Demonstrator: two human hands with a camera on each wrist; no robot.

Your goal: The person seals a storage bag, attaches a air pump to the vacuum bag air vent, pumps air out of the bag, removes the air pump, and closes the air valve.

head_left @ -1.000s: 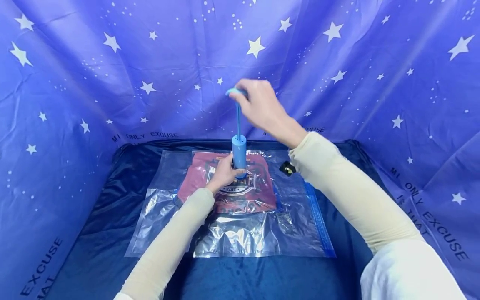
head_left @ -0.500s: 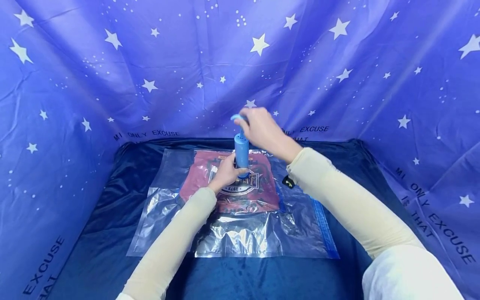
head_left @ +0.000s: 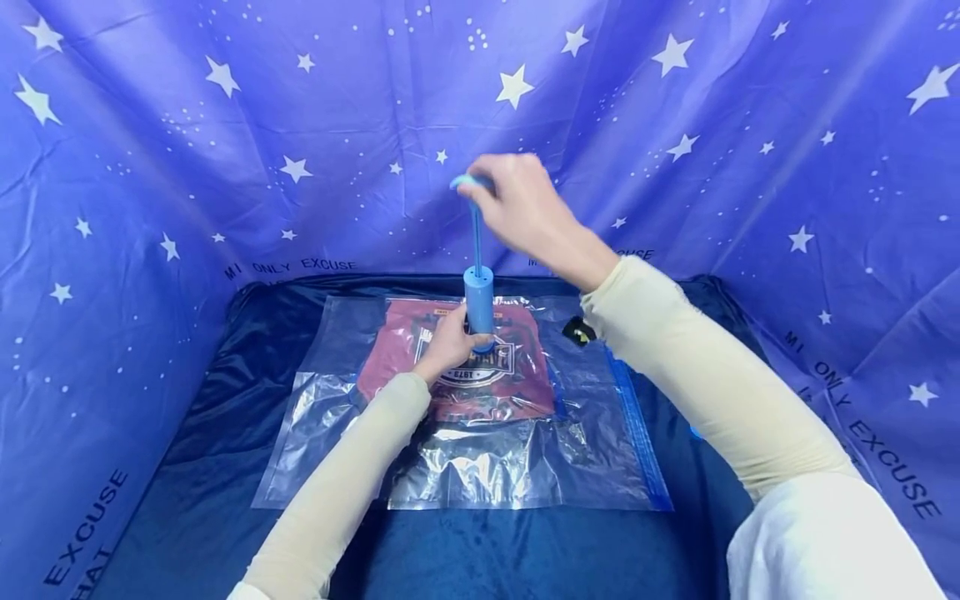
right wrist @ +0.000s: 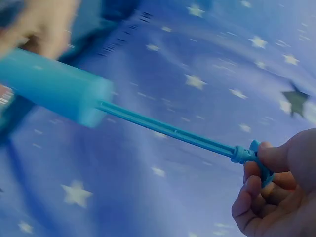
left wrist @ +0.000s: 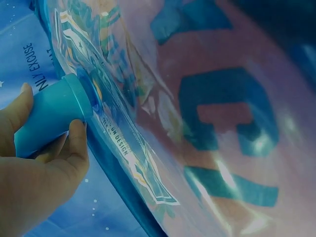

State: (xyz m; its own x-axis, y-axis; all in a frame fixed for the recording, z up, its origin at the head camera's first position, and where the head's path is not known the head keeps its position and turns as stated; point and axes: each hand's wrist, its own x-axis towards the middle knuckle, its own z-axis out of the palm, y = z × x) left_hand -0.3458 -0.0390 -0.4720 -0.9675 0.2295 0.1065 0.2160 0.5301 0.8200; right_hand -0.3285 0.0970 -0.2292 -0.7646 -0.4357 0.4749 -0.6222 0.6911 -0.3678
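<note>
A blue hand pump point(head_left: 478, 298) stands upright on a clear plastic storage bag point(head_left: 495, 475). Inside the bag lies a folded red garment point(head_left: 390, 358) with dark lettering. My left hand point(head_left: 450, 343) grips the pump's barrel near its base; in the left wrist view the fingers point(left wrist: 78, 143) wrap the barrel right at the plastic. High above, my right hand point(head_left: 521, 204) holds the pump's handle, with the rod drawn far out of the barrel. The right wrist view shows the curled fingers round the light blue handle point(right wrist: 264, 170) and the long ribbed rod point(right wrist: 168, 129).
A small black item with a yellow mark point(head_left: 578, 332) sits on the bag's right part. A blue zip strip point(head_left: 637, 433) runs along the bag's right edge. Dark blue cloth point(head_left: 450, 550) covers the table, and starred purple curtains point(head_left: 337, 125) enclose it at the back and sides.
My right hand pushed the pump's handle down close to the barrel half a second ago, and has since pulled it up high again. My left hand stays on the barrel.
</note>
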